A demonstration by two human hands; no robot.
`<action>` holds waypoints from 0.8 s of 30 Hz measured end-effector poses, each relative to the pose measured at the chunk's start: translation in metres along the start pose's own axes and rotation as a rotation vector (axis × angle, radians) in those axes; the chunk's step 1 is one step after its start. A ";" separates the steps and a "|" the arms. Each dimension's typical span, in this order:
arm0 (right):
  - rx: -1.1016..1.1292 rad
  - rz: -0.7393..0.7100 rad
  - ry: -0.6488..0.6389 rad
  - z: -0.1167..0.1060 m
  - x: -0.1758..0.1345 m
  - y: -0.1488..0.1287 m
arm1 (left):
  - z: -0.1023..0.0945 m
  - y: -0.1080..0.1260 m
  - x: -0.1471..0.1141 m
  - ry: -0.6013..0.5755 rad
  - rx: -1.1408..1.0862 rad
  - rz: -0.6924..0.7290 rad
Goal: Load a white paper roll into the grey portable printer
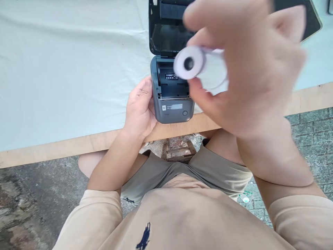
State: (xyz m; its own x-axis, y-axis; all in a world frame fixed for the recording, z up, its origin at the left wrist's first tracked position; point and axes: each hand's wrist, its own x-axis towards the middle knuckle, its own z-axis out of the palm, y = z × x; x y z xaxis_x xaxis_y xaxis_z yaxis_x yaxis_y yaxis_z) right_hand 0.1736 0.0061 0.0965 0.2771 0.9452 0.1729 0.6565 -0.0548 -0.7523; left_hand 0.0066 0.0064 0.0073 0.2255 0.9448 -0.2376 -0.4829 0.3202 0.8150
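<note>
A dark grey label printer [173, 113] lies near the table's front edge. Its lid [169, 38] is swung open to the far side, and the roll bay shows a small printed sticker. My left hand [140, 107] grips the printer's left side, with some fingers hidden behind its body. Above the bay's right side, my right hand [249, 69] pinches a white label roll [185, 67] with a dark hole in its core. A loose strip of the roll curves off toward the palm. The right hand is blurred and covers part of the lid.
A pale cloth [78, 76] covers the table, whose bare wooden edge [65, 146] runs along the front. At the upper right lies a dark flat device [309, 21], partly behind my right hand. My legs are under the table edge, above paved ground [312, 139].
</note>
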 end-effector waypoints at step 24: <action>-0.607 -0.499 -0.335 0.031 0.005 0.000 | -0.001 -0.001 0.003 0.026 0.007 -0.006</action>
State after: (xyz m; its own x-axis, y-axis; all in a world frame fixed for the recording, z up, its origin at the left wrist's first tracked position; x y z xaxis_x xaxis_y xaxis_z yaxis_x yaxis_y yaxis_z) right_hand 0.1531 0.0204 0.0773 -0.3035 0.9446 0.1247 0.9353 0.3204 -0.1505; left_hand 0.0073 0.0086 0.0051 0.2061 0.9444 -0.2561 -0.4754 0.3254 0.8174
